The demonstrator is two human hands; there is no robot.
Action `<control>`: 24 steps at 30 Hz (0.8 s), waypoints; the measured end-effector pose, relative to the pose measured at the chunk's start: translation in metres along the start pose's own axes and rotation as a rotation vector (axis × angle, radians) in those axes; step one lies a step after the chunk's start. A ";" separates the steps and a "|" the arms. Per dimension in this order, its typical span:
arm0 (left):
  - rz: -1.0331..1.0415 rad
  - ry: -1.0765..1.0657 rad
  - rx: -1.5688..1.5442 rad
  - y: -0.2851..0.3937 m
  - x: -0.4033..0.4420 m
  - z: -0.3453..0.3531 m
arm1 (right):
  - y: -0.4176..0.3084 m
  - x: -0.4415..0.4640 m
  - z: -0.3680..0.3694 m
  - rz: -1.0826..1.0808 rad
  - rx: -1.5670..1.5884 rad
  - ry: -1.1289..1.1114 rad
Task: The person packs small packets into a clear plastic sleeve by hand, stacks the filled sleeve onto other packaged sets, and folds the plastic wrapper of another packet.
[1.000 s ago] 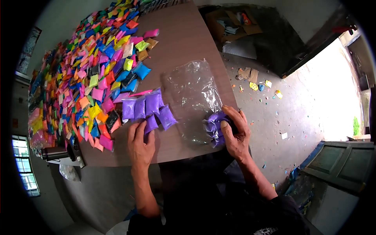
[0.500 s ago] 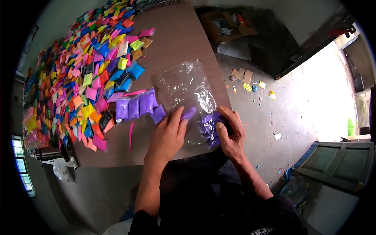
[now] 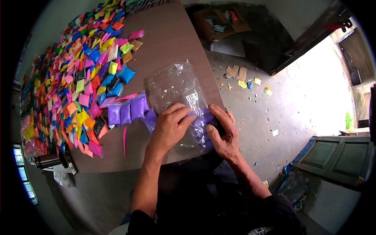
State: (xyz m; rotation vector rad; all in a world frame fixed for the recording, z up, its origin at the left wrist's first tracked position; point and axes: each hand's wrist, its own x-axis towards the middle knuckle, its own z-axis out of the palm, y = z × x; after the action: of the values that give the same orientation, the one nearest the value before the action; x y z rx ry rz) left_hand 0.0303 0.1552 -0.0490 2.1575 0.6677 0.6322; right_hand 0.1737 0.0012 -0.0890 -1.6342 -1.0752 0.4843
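A large clear plastic bag lies flat near the table's right edge. Several purple packets are bunched inside its near right part. My right hand grips that filled side, thumb on top and fingers along the outer edge. The fingers of my left hand are pinched at the bag beside the bunch, on a purple packet that they mostly cover. Just left of this hand, more purple packets lie in a row on the table, one partly behind the hand.
A big heap of small multicoloured packets covers the table's left side. A thin pink strip lies near the front edge, a dark cylinder at the left corner. Beyond the table are a cardboard box and scraps on the floor.
My left hand has moved right relative to the bag, its fingers now curled by the bunched packets. The purple packet at its fingertips has moved toward the bunch. My right hand keeps its grip.
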 end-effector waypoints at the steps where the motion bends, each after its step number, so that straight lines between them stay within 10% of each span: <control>1: 0.003 -0.005 -0.016 -0.001 0.000 0.000 | 0.000 0.000 0.000 0.000 0.000 0.000; 15: -0.120 0.065 -0.152 0.008 -0.021 -0.002 | -0.003 0.002 0.003 0.000 -0.010 0.042; 24: -0.059 0.334 0.367 -0.020 -0.069 -0.034 | -0.003 0.002 0.004 -0.023 0.014 0.054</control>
State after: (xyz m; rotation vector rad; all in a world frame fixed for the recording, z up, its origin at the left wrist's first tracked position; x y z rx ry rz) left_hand -0.0469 0.1398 -0.0601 2.3758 1.0935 0.9065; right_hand 0.1705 0.0051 -0.0877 -1.6120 -1.0469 0.4301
